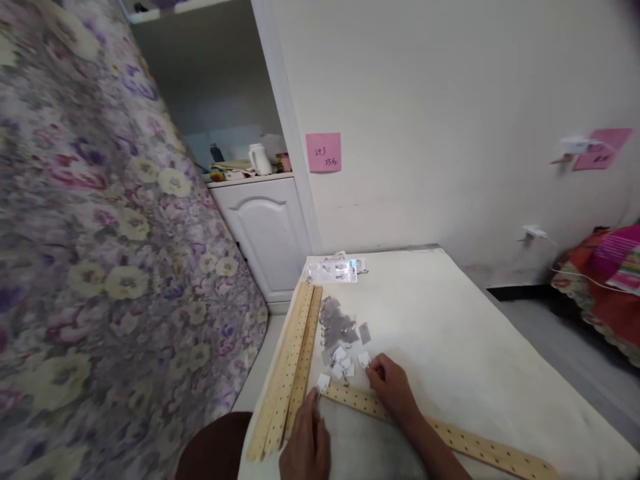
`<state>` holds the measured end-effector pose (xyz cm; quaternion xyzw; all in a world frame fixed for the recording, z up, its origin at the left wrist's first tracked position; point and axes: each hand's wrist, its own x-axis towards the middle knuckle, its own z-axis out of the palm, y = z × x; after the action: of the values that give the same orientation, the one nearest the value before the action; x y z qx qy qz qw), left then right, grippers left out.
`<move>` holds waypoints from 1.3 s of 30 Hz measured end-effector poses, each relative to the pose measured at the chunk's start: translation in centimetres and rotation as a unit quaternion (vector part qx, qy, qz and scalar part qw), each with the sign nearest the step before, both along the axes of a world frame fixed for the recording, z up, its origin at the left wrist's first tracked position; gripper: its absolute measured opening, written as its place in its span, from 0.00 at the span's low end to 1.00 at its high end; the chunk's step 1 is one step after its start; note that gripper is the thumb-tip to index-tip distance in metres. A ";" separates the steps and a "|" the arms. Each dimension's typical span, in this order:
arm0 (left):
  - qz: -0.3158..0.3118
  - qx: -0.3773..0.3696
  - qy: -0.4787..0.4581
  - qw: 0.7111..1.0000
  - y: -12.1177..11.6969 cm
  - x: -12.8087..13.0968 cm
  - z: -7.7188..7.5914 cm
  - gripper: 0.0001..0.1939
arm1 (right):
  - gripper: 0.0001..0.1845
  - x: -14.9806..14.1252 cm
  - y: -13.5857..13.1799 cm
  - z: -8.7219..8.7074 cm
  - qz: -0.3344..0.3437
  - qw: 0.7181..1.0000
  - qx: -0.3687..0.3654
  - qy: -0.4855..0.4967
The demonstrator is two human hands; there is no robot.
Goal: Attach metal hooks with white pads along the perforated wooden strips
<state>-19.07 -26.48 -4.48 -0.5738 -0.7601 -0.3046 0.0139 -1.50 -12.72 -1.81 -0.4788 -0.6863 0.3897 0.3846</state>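
My right hand pinches the edge of a small white square hook between thumb and fingertips, just above the table. My left hand lies low on the table with its fingers stretched out; its index fingertip touches or nearly touches another white square piece. That piece sits at the near-left end of a wooden strip with holes, which passes under my right forearm. Between the hands lies a loose pile of white square hooks. Beyond it are several small clear packets and one separate grey packet.
Long perforated wooden strips lie along the table's left edge. Clear plastic packaging rests at the far end of the white table. A floral curtain hangs at left, beside a white cabinet. Red bedding is at far right.
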 end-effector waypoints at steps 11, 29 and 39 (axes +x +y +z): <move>0.008 -0.006 -0.001 1.000 0.5 -0.3 0.4 0.24 | 0.05 -0.3 0.4 -0.1 -0.024 0.999 0.032 -0.008; 0.000 0.032 -0.029 0.999 0.1 0.7 1.1 0.23 | 0.05 0.3 0.0 0.2 -0.024 0.999 0.035 0.016; 0.006 0.058 -0.075 0.995 -0.3 1.5 2.2 0.22 | 0.05 0.8 -0.4 0.7 0.009 0.999 0.025 0.033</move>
<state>-17.57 -26.79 -2.30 -0.5427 -0.7435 -0.3907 -0.0081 -0.67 -13.14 -1.14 -0.4501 -0.6866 0.3917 0.4154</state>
